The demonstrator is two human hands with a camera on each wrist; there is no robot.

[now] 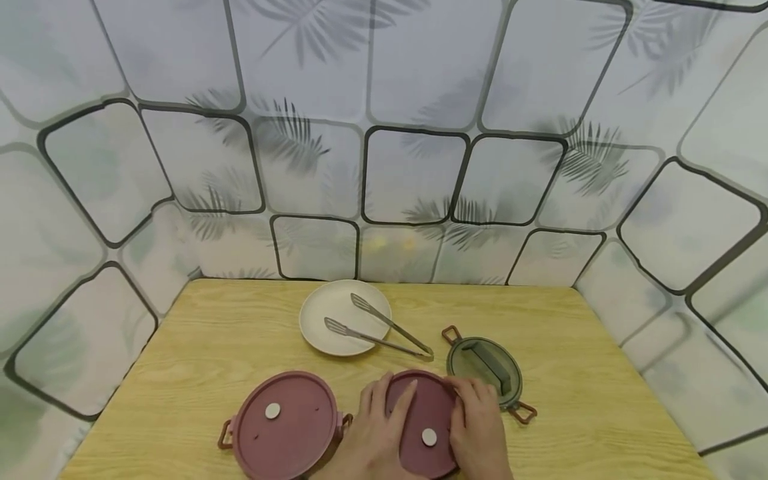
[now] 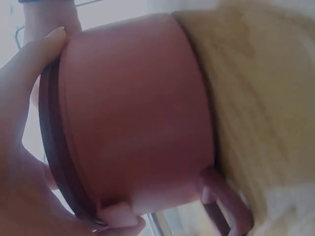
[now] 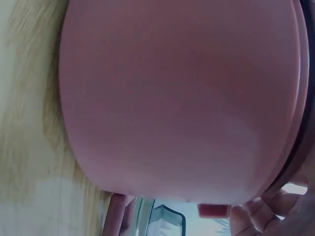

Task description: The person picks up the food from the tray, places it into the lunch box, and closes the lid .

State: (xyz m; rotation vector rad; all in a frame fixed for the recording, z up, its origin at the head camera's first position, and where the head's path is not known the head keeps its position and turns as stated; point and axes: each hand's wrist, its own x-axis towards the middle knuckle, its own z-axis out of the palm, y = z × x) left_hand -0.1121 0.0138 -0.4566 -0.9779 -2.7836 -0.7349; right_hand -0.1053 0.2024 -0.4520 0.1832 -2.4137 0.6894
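Note:
A pinkish-red pot (image 2: 133, 108) stands upright on the wooden table, its maroon lid (image 1: 414, 460) seated on top with a white knob (image 1: 429, 437). My left hand (image 1: 375, 430) grips the lid's left side, thumb lying across the top and fingers at the far rim. Opposite it, my right hand (image 1: 480, 423) holds the right edge, fingertips curled at the rim. Close by the left wrist sits a second maroon lidded pot (image 1: 288, 423) with side handles. In the left wrist view, a side handle (image 2: 234, 211) shows low on the table side.
Behind the hands lies a white plate (image 1: 318, 320) with metal tongs (image 1: 397, 325) spread across it, their joined end over the table. A green shallow pan (image 1: 474, 363) with reddish handles is right of the right hand. Patterned walls border the table (image 1: 234, 320).

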